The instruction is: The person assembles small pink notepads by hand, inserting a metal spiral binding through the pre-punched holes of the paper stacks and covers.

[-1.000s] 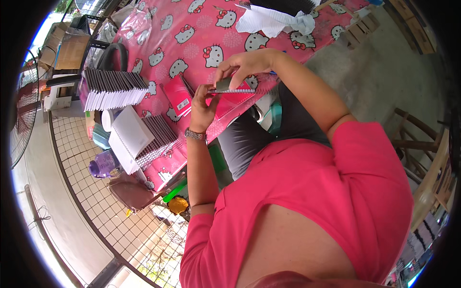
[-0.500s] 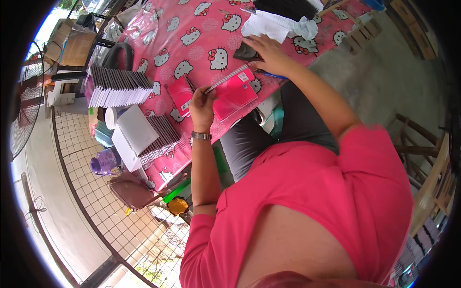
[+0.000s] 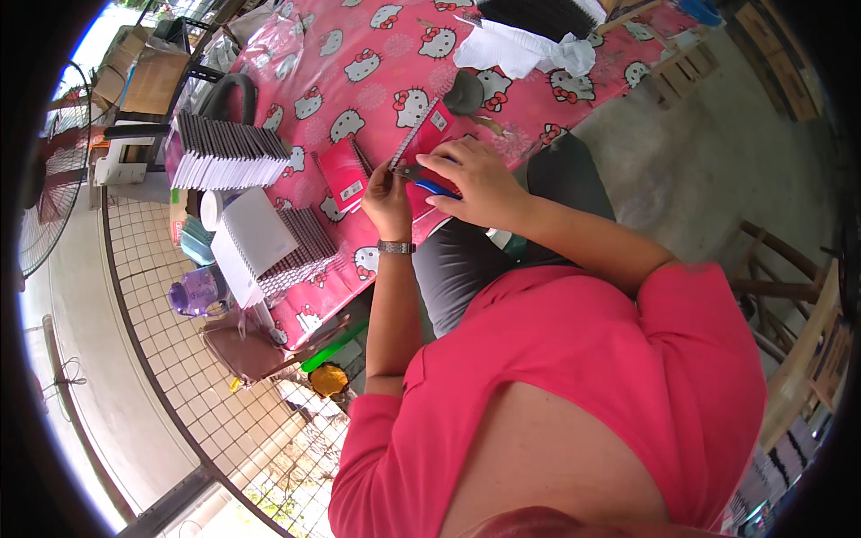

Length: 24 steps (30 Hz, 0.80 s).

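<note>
A red spiral notebook point(image 3: 437, 125) is pinched at the near end of its white coil by my left hand point(image 3: 387, 202), which wears a metal-band watch. My right hand point(image 3: 480, 182) is closed on blue-handled pliers point(image 3: 434, 186). Their dark jaws meet the coil's end, close by my left fingertips; whether they grip the wire I cannot tell. Part of the notebook's cover is hidden behind my right hand. Left of it, a second red notebook point(image 3: 343, 172) with a dark coil lies on the pink patterned tablecloth point(image 3: 314, 72).
Two stacks of spiral notebooks, one upper point(image 3: 229, 152) and one lower point(image 3: 256, 238), occupy the table's left side. A dark grey rounded object point(image 3: 464, 93) sits beyond the notebook, with crumpled white paper point(image 3: 507, 49) farther back. A purple bottle point(image 3: 197, 291) stands off the table's left edge.
My right hand has come nearer and left from beside the grey object, bringing the pliers to the coil's near end. The held notebook has turned steeper.
</note>
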Each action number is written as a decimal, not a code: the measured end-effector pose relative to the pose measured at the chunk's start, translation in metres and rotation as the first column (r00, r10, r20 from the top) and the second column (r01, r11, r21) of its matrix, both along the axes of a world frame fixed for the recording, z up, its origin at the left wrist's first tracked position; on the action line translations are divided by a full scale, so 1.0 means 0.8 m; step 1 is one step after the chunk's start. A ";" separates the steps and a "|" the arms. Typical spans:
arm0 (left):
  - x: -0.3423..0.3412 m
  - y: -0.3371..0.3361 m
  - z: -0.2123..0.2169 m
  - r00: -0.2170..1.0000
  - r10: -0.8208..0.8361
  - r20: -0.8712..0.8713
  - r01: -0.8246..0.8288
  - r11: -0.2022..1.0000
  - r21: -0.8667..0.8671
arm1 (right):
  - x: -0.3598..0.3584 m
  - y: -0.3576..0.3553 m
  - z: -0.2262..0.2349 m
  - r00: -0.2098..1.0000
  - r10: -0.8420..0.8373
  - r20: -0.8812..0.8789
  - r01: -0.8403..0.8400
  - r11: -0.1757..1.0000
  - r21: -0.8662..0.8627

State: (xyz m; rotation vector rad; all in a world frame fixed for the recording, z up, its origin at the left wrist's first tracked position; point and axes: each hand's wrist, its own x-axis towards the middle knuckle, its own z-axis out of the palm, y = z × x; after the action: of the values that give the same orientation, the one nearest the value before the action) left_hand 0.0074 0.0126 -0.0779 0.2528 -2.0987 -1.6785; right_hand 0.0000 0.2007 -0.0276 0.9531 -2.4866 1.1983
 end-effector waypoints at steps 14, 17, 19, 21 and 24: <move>0.002 0.010 -0.007 0.994 0.103 -0.044 -0.098 0.990 0.106 | -0.023 0.003 -0.030 0.682 0.233 0.693 0.005 0.946 -0.323; 0.000 -0.045 -0.002 0.945 0.328 0.008 -0.314 0.894 0.321 | -0.044 0.049 -0.044 0.955 -0.158 0.251 0.152 0.987 0.045; 0.006 -0.084 -0.018 0.867 0.495 0.061 -0.497 0.867 0.023 | -0.062 0.083 -0.062 0.963 -0.248 0.109 0.218 0.948 0.234; 0.007 -0.100 -0.029 0.810 0.585 0.032 -0.487 0.703 -0.519 | -0.072 0.106 -0.081 0.972 -0.228 -0.053 0.232 0.907 0.351; 0.014 -0.092 -0.028 0.747 0.658 -0.092 -0.485 0.446 -0.752 | -0.076 0.096 -0.077 0.934 -0.244 -0.262 0.321 0.895 0.308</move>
State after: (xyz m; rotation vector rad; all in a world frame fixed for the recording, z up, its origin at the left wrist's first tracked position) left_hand 0.0189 -0.0608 -0.1005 0.8061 -2.2756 -0.3161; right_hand -0.0609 0.2778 -0.0888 0.7094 -2.5858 0.5427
